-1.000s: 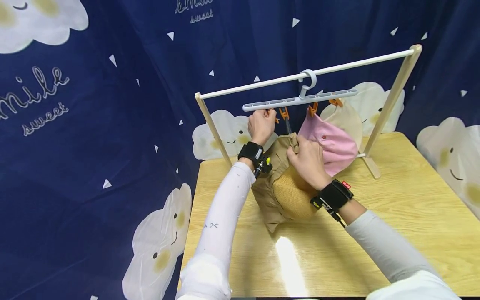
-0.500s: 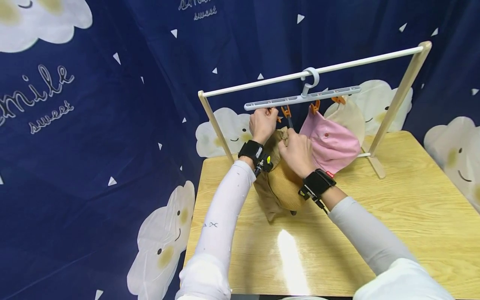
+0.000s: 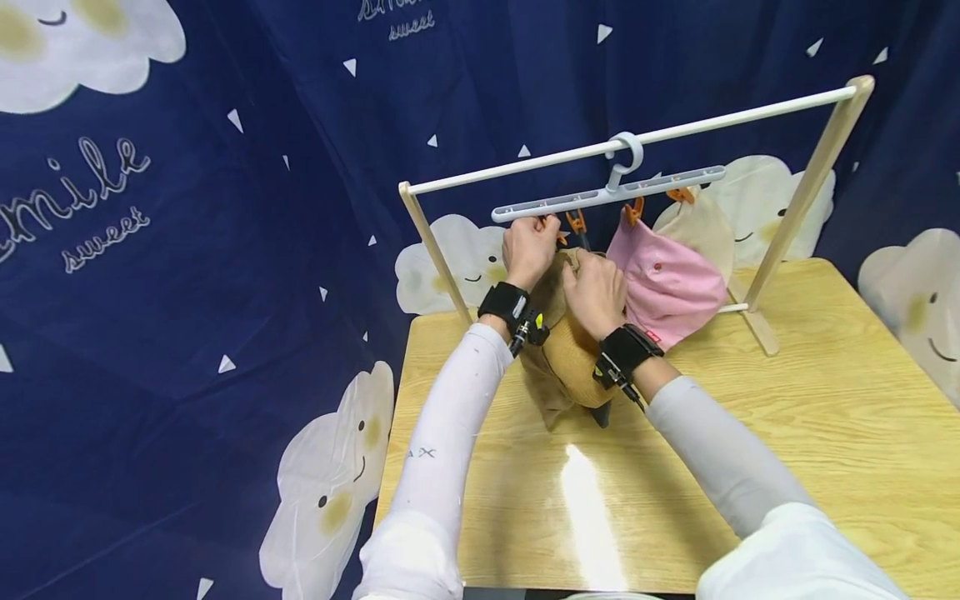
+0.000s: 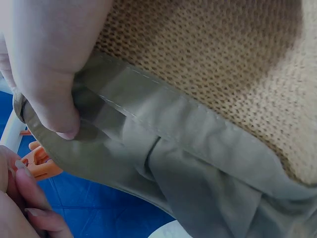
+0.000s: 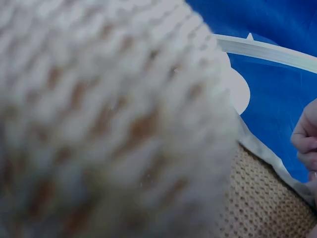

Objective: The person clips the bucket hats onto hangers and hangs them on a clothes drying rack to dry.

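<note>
My left hand [image 3: 531, 252] is raised just under the left end of the grey hanger [image 3: 551, 205], and in the left wrist view its fingers pinch an orange clip [image 4: 47, 166]. With my right hand [image 3: 596, 296] I grip the khaki cloth edge of a hat [image 3: 576, 371] whose yellow-tan part is knitted mesh. In the left wrist view the right thumb presses on the khaki band [image 4: 163, 124], close beside the clip. Whether the clip bites the cloth is hidden by my fingers. Mesh fills much of the right wrist view, blurred.
A pink hat [image 3: 667, 279] and a cream hat [image 3: 708, 229] hang from orange clips on the hanger's right side. Another clip [image 3: 577, 222] holds something dark, mostly hidden behind the hat. The hanger hooks on a white rod [image 3: 517, 169] of a wooden rack above the table [image 3: 840, 433].
My right hand has carried the khaki hat up and left, closer to my left hand. The left hand stays at the clip. A dark tip now shows below the hat.
</note>
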`<state>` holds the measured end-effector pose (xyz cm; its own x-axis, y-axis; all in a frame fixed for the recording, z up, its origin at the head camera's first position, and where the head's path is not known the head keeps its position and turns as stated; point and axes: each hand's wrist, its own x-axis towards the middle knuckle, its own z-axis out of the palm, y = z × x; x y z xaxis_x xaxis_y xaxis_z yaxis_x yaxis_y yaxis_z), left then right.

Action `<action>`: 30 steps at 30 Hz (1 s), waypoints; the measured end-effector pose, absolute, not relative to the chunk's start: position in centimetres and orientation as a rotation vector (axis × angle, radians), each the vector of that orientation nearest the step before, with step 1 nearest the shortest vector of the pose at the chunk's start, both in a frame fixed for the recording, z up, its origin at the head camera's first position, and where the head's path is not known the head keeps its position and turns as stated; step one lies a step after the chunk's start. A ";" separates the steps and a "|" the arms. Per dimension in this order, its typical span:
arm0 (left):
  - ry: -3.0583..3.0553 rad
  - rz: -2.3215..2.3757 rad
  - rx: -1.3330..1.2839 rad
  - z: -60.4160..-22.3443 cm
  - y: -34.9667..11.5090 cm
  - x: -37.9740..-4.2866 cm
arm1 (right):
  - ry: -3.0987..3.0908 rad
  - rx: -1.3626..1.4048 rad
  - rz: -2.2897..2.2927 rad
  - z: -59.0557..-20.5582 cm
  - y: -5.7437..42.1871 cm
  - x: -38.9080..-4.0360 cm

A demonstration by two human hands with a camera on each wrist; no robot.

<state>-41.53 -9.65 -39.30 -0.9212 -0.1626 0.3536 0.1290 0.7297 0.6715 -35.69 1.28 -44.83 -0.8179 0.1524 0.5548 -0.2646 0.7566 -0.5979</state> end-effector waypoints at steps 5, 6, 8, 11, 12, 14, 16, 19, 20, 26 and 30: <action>-2.553 -1.043 0.012 -39.5 -9.2 -41.6 | -2.318 0.063 0.931 -45.3 1.2 -36.2; -2.556 -1.046 0.010 -39.6 -9.2 -41.6 | -2.303 0.063 0.937 -45.3 1.2 -36.2; -2.559 -1.056 0.008 -39.6 -9.1 -41.6 | -2.273 0.074 0.948 -45.2 1.2 -36.4; -2.562 -1.060 0.000 -39.6 -9.1 -41.6 | -2.226 0.093 0.962 -44.9 1.2 -36.5; -2.566 -1.062 -0.007 -39.6 -9.1 -41.6 | -2.215 0.093 0.962 -44.9 1.2 -36.6; -2.573 -1.064 -0.027 -39.6 -9.1 -41.7 | -2.197 0.088 0.964 -45.0 1.2 -36.6; -2.587 -1.059 -0.044 -39.7 -9.1 -41.7 | -2.183 0.078 0.963 -45.2 1.1 -36.6; -2.612 -1.033 -0.077 -39.9 -9.3 -41.8 | -2.177 0.081 0.971 -45.5 0.8 -36.4; -2.619 -1.024 -0.083 -40.0 -9.3 -41.9 | -2.185 0.087 0.972 -45.6 0.7 -36.3; -2.633 -1.012 -0.086 -40.6 -9.9 -41.9 | -2.330 0.146 1.015 -46.1 -0.3 -34.8; -2.634 -1.073 -0.073 -41.0 -10.4 -42.0 | -2.410 0.191 1.054 -46.2 -0.9 -33.6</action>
